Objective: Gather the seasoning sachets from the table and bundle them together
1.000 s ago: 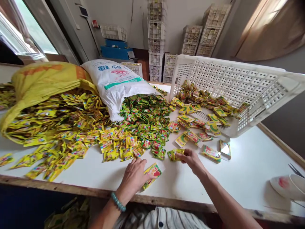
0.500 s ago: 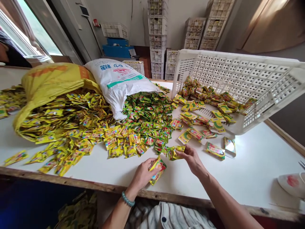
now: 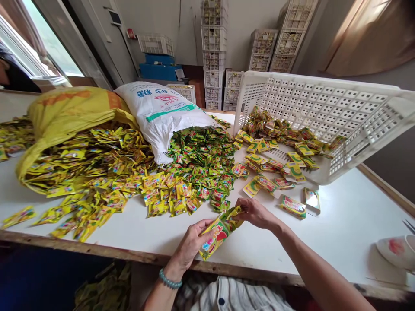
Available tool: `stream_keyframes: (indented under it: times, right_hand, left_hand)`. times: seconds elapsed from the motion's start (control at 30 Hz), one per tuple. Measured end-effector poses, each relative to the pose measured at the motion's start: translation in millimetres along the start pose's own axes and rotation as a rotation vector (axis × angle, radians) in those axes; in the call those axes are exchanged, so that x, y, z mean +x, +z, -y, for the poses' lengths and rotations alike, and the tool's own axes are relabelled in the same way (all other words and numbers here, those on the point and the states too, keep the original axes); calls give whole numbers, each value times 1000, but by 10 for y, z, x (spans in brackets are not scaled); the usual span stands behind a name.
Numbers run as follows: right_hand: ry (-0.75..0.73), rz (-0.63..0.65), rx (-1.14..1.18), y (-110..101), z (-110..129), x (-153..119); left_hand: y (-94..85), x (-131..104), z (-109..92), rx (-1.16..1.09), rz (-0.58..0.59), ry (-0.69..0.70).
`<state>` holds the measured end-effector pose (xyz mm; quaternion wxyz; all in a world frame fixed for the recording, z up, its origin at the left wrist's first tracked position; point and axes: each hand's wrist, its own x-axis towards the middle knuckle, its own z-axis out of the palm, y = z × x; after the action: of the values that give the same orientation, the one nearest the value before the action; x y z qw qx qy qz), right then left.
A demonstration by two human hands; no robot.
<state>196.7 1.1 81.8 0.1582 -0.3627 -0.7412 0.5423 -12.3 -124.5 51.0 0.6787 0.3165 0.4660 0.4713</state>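
My left hand point(image 3: 191, 242) is closed round a small yellow and green box point(image 3: 212, 239), printed with fruit and tilted above the table edge. At the box's upper end, my right hand point(image 3: 254, 212) pinches yellow-green candy packets point(image 3: 234, 216); their lower part meets the box opening, and the fingers hide some of them. Beyond my hands lie loose yellow packets point(image 3: 171, 194) and a heap of green packets point(image 3: 207, 160). Several more printed boxes point(image 3: 293, 206) rest to the right of my right hand.
A yellow sack point(image 3: 74, 101) and a white sack point(image 3: 162, 101) spill packets on the left and middle of the table. At right, a tipped white crate point(image 3: 311, 95) holds boxes. A white cup point(image 3: 397, 250) stands near the right edge. Stacked crates point(image 3: 214, 60) stand behind.
My right hand has moved left and brought the packets to the box's upper end, where they were apart before. The box has tilted and shifted slightly in my left hand.
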Motion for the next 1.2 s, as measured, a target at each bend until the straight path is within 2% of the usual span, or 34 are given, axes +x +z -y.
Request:
stream_keyframes:
  times: [0.13, 0.23, 0.33, 0.4, 0.5, 0.6, 0.73, 0.83, 0.9, 0.97, 1.07, 1.2]
  right_hand:
    - [-6, 57, -141, -73, 158, 55]
    - [-21, -2, -103, -8, 188, 120]
    - [-14, -121, 110, 145, 133, 153]
    - [15, -147, 201, 242, 86, 140]
    - [44, -133, 110, 310, 64, 89]
    - [60, -98, -36, 310, 130, 33]
    - [34, -61, -138, 290, 265, -25]
    - [-23, -112, -2, 252, 311, -36]
    - [-63, -149, 37, 232, 323, -24]
    - [-101, -141, -103, 242, 329, -7]
    - [-202, -79, -343, 315, 308, 3]
    - [-365, -138, -542, 435, 214, -32]
  left_hand:
    - [18, 23, 7, 141, -22, 19]
    - [17, 47, -5, 244, -28, 48]
    - [12, 45, -52, 201, -58, 68]
    - [15, 28, -76, 134, -51, 62]
    - [33, 8, -53, 43, -14, 43]
    - [68, 24, 15, 15, -4, 52]
    - [123, 94, 48, 57, -50, 50]
    - [145, 160, 32, 116, -73, 120]
    - [141, 204, 42, 244, -79, 182]
    - [126, 238, 78, 348, -92, 202]
    - [94, 248, 146, 320, -115, 186]
    - [50, 180, 165, 324, -99, 159]
